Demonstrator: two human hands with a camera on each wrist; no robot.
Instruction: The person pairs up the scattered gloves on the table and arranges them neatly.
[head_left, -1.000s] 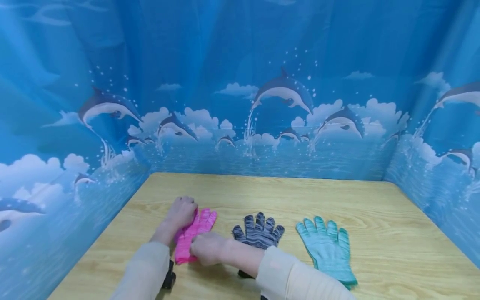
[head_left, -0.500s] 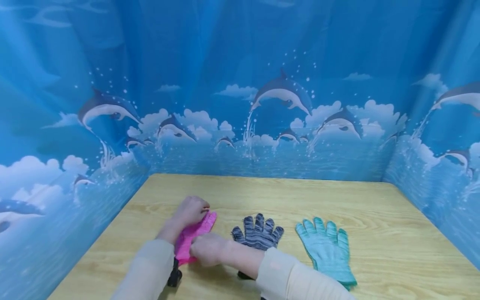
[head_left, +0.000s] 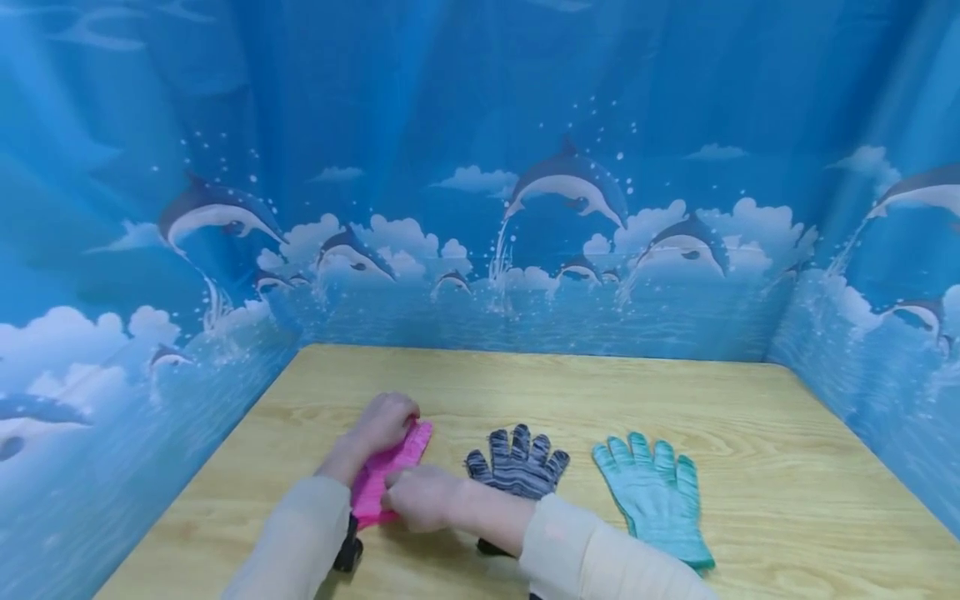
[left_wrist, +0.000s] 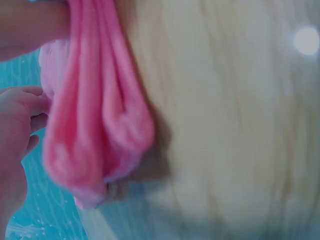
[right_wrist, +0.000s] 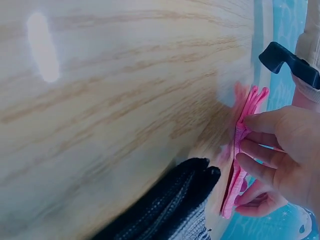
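Note:
A bright pink knit glove (head_left: 402, 455) lies on the table at left, its fingers toward the far side. My left hand (head_left: 384, 421) is at the glove's finger end, with curled fingers pinching the knit and covering part of it. Near the cuff, my right hand (head_left: 423, 498) grips the glove's right side. In the right wrist view, the thumb and fingers of that hand (right_wrist: 295, 155) pinch the edge of the pink glove (right_wrist: 237, 165). The left wrist view shows the glove's cuff (left_wrist: 90, 110) hanging in loose folds, the left hand (left_wrist: 17, 125) beside it.
A black-and-grey striped glove (head_left: 517, 468) lies mid-table, partly hidden under the right forearm. Farther right is a teal glove (head_left: 651, 492), laid flat with fingers away. A blue dolphin-print curtain (head_left: 480, 167) surrounds the wooden table (head_left: 780, 467).
My left hand has moved right across the pink glove's finger end, and less of the glove's fingers shows now. The right hand has stayed almost in place at the cuff.

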